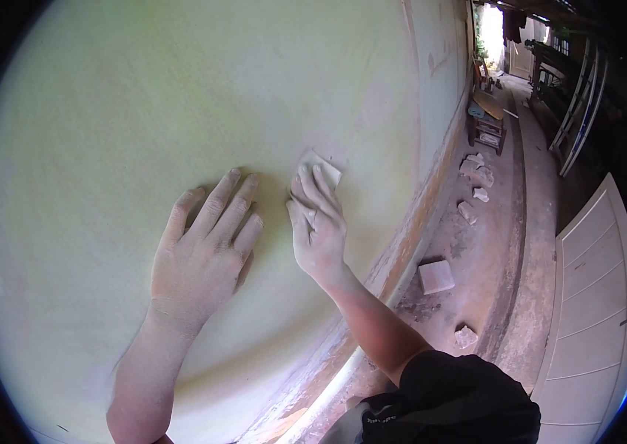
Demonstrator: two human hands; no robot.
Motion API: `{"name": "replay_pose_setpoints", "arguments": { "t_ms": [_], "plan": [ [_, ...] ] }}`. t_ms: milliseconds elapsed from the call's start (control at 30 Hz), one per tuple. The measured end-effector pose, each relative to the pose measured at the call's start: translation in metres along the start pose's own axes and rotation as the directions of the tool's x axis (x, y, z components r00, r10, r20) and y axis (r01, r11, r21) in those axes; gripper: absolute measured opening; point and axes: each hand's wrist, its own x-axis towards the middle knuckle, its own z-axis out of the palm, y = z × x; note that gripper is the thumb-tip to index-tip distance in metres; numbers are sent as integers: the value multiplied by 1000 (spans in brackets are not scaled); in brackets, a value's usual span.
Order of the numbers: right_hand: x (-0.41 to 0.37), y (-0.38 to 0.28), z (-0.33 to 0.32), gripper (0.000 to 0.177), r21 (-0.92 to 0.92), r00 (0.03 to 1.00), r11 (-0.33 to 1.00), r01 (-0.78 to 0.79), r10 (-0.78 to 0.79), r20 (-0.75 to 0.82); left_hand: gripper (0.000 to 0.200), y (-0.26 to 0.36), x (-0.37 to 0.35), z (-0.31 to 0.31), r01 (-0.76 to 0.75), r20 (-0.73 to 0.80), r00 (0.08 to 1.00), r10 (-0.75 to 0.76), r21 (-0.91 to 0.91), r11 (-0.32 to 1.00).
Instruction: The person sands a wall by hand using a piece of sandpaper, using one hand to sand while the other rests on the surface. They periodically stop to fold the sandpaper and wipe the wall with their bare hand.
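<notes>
A pale green, dusty surface, like a large smooth panel or wall, fills most of the view. My left hand rests on it with the fingers spread, holding nothing. To its right, my right hand presses a small pale sheet of sandpaper against the surface. The fingers lie over the sheet, and one corner sticks out beyond the fingertips. White dust coats both hands and forearms. The sandpaper's underside is hidden.
A rough brown edge borders the surface on the right. Past it, pale broken chunks and a square block lie on the dusty floor. A white door panel leans at right; a ladder and small wooden stool stand farther back.
</notes>
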Motion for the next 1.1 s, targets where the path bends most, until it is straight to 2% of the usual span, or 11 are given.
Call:
{"name": "replay_pose_setpoints", "arguments": {
  "t_ms": [67, 167, 267, 367, 467, 567, 667, 800, 900, 1000, 1100],
  "plan": [
    [-34, -1, -8, 26, -17, 998, 999, 41, -40, 41, 43, 0, 6, 1, -11, -8, 1000, 12, 38, 999],
    [-44, 0, -2, 25, -33, 999, 999, -31, 32, 33, 47, 2, 8, 2, 48, -41, 998, -48, 16, 999],
    [19, 3, 4, 26, 28, 998, 998, 51, -51, 21, 50, 1, 6, 4, 135, -107, 986, -128, 59, 989],
    [51, 1, -4, 26, 20, 997, 1000, -16, 15, 81, 49, 1, 8, -1, 184, -133, 975, -177, 45, 982],
    [27, 6, -14, 27, 35, 991, 999, -33, 28, 134, 47, 1, 6, 2, 201, -127, 974, -187, 107, 974],
    [-35, 7, -27, 27, 43, 974, 998, -54, 43, 220, 45, 2, 0, 4, 198, -149, 972, -184, 84, 977],
    [-55, 6, -20, 26, 52, 980, 998, -29, 18, 196, 45, 2, -6, 4, 178, -137, 977, -166, 79, 981],
    [32, -4, -9, 28, 18, 988, 1000, -8, 5, 156, 44, 4, -7, 5, 180, -131, 977, -171, 62, 982],
    [42, -4, -11, 30, 81, 982, 995, -65, 49, 184, 43, 4, -8, 2, 173, -119, 979, -164, 65, 983],
    [-10, 9, -21, 30, 81, 978, 994, -80, 63, 198, 42, 5, -10, 4, 183, -141, 975, -173, 57, 982],
    [-100, 12, -39, 32, 43, 976, 997, -62, 52, 211, 41, 5, -13, 5, 172, -144, 977, -159, 83, 982]
  ]
}}
